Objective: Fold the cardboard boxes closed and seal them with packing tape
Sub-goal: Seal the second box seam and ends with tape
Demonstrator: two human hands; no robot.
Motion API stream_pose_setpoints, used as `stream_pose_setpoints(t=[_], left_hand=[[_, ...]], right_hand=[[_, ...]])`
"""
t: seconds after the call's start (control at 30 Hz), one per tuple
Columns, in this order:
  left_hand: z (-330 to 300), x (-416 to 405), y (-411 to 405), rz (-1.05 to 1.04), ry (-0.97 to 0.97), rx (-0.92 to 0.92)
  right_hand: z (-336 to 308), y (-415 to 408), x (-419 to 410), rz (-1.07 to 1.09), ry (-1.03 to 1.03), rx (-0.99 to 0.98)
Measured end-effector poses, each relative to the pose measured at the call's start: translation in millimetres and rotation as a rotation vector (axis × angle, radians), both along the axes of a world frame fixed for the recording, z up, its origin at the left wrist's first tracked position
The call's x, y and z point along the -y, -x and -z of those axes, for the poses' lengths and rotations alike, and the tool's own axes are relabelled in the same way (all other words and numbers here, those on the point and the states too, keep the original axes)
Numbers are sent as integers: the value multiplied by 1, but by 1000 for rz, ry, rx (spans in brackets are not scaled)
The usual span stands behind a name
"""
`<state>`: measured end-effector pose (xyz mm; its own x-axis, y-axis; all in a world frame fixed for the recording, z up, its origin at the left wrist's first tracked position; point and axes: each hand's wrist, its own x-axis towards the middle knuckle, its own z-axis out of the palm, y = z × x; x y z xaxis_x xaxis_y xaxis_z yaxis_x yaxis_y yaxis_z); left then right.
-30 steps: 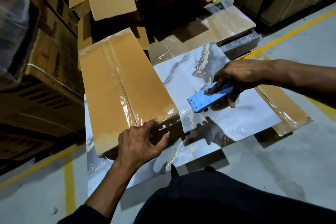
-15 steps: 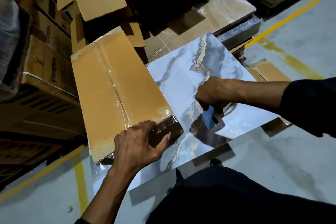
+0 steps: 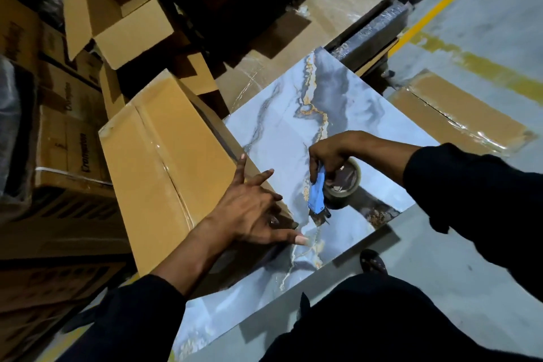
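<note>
Box: a long cardboard box [image 3: 176, 161] is laid on the left part of the marble slab [image 3: 282, 126]. Its flaps are folded shut, and shiny tape is seen along the middle seam.
Long way of the box: it runs from the near edge of the slab up and away to the far left.
Left hand: the left hand [image 3: 252, 211] is spread wide, with straight fingers. It is pressed flat on the near right corner of the box. Nothing is held in it.
Right hand: the right hand [image 3: 332, 156] is curled round a blue tape cutter [image 3: 317, 194] and the tape roll [image 3: 342, 185]. The blade end is pointed down at the slab.
Where the box lies from the cutter: just to the left, close to the near end of the box.
Nearer hand: the left hand is already on the box; the right hand is just beside it.
Next move, as a guess: the loose tape end at the near corner is probably smoothed down by the left hand.
Other boxes: an open box [image 3: 123, 9] is seen far behind, with its flaps up. It is likely still to be sealed.
</note>
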<state>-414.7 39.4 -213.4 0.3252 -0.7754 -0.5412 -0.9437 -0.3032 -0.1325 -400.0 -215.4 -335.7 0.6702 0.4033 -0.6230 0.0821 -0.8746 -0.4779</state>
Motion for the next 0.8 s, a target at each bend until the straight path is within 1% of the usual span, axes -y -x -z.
stream_pose_setpoints(t=[0.07, 0.17, 0.23, 0.3, 0.37, 0.4, 0.47, 0.5, 0.57, 0.63, 0.73, 0.8], left_hand=[[-2, 0, -6, -71, 62, -115], [-1, -17, -14, -268, 372, -272], [0, -29, -18, -413, 535, -309], [1, -38, -20, -480, 591, -307], [5, -46, -22, -435, 578, -306], [7, -49, -23, -406, 575, -315], [10, -52, -28, -364, 589, -340], [11, -53, -30, -348, 597, -348], [14, -56, -33, -317, 618, -365], [18, -60, -35, -285, 634, -389], [23, -68, -38, -229, 652, -417], [26, -70, -40, -191, 663, -427]], right_hand=[[15, -8, 3, 49, -30, -24], [32, -16, 3, 105, -57, -51], [43, -19, 2, 159, -76, -60], [53, -20, -2, 234, -113, -59], [60, -17, -6, 303, -129, -8], [64, -12, -9, 313, -99, 49], [62, 9, -21, 322, -33, 281], [59, 22, -32, 341, -52, 415], [50, 57, -65, 444, -227, 613], [40, 95, -106, 581, -392, 723], [19, 140, -170, 786, -479, 789], [10, 150, -204, 890, -532, 812]])
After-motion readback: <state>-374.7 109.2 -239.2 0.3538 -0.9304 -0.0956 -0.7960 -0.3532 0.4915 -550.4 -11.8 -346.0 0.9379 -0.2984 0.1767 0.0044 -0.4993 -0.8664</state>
